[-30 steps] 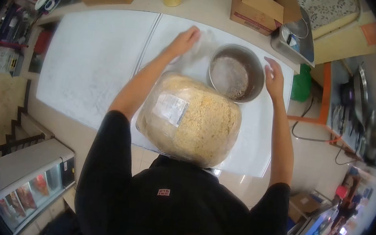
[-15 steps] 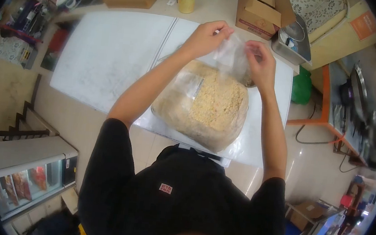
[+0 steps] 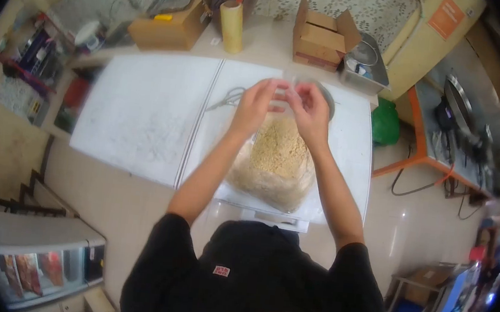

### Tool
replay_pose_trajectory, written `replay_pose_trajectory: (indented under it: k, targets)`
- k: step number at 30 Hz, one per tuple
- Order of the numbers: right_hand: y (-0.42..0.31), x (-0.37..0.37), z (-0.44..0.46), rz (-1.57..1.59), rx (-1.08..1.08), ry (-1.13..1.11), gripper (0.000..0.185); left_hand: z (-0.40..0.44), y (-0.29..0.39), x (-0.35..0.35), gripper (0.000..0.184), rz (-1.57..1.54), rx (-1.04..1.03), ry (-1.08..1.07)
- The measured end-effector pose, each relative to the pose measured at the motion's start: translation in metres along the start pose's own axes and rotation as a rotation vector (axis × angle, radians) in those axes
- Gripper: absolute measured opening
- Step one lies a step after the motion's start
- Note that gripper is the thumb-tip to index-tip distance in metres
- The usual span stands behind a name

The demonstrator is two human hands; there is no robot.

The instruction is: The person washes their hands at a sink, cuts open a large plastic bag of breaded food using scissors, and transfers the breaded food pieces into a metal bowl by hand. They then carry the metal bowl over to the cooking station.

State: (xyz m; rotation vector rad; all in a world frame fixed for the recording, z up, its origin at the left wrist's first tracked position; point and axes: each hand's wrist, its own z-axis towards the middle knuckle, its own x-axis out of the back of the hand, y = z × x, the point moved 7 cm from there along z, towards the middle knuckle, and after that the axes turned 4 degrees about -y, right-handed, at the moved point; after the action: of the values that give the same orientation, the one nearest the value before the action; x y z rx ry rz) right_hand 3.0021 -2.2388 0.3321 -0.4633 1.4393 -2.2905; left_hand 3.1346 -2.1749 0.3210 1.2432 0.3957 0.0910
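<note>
Left hand (image 3: 258, 104) (beside right (image 3: 308, 110)) near bag (image 3: 280, 159)

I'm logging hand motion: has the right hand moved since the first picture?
Yes: the right hand has moved left, closer to the table seam.

Worn on the person's head, a single wide-angle camera looks forward and steeply down, close over the black shirt (image 3: 256, 283) at the bottom edge, to the left hand (image 3: 256, 105) and right hand (image 3: 308, 113) near mid-view. Beyond a white table (image 3: 146, 110), its curved field reaches a patterned wall (image 3: 348, 9) along the top, with dark corners framing the scene.
</note>
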Motion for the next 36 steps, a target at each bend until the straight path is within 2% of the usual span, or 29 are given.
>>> replay_pose_trajectory:
  k: [1, 5, 7, 9, 10, 12, 13, 15, 18, 21, 24, 27, 28, 30, 31, 34, 36]
  targets:
    - [0.008, 0.007, -0.004, 0.087, -0.01, 0.022, 0.017, -0.007, 0.002, -0.003, 0.025, -0.097, 0.008, 0.032]
    - [0.012, 0.006, -0.035, 0.209, -0.102, -0.041, 0.016, -0.015, -0.027, -0.003, 0.018, 0.197, 0.008, -0.032]
    - [0.034, 0.024, -0.044, 0.261, -0.168, 0.067, 0.015, -0.01, -0.03, 0.002, 0.016, 0.273, 0.044, -0.11]
    - [0.045, 0.049, -0.057, 0.336, -0.266, 0.23, 0.014, -0.008, -0.022, 0.005, 0.016, 0.335, 0.014, -0.041]
    - [0.021, 0.065, -0.065, 0.097, -0.055, 0.342, 0.015, -0.008, -0.016, 0.008, 0.015, 0.366, -0.002, 0.01]
    - [-0.036, 0.069, -0.086, -0.382, 0.339, 0.515, 0.019, -0.016, -0.004, -0.007, 0.015, 0.57, -0.074, -0.057]
    - [-0.048, 0.06, -0.087, -0.405, 0.386, 0.418, 0.022, -0.018, 0.004, -0.018, 0.015, 0.666, -0.115, -0.069]
    - [-0.065, 0.042, -0.091, -0.465, 0.466, 0.207, 0.028, -0.025, 0.016, -0.045, 0.016, 0.626, -0.105, -0.125]
    - [-0.019, 0.034, -0.078, -0.462, 0.156, -0.002, 0.025, -0.031, 0.019, -0.06, 0.016, 0.641, -0.152, -0.174]
    - [0.014, 0.015, -0.09, -0.917, -0.27, -0.571, 0.023, -0.028, 0.004, -0.057, 0.016, 0.761, -0.217, -0.211]
    - [0.001, 0.012, -0.093, -0.974, 0.006, -0.405, 0.019, -0.03, -0.008, -0.054, 0.017, 0.854, -0.16, -0.264]
    - [-0.022, 0.003, -0.089, -0.772, 0.478, -0.236, 0.022, -0.022, -0.006, -0.051, 0.018, 0.915, -0.161, -0.3]
    - [-0.005, 0.004, -0.082, -0.77, 0.332, -0.275, 0.024, -0.025, -0.003, -0.05, 0.019, 0.939, -0.164, -0.317]
    - [0.031, 0.003, -0.081, -0.752, 0.027, -0.35, 0.03, -0.035, 0.024, -0.059, 0.021, 0.871, -0.335, -0.217]
    - [0.036, 0.006, -0.081, -0.602, -0.03, -0.281, 0.034, -0.039, 0.042, -0.063, 0.023, 0.839, -0.433, -0.162]
    - [0.041, 0.02, -0.072, -0.124, -0.17, -0.061, 0.043, -0.066, 0.053, -0.055, 0.027, 0.552, -0.277, -0.094]
    - [0.039, 0.019, -0.077, 0.245, -0.271, 0.008, 0.043, -0.088, 0.029, -0.052, 0.028, 0.636, -0.353, -0.014]
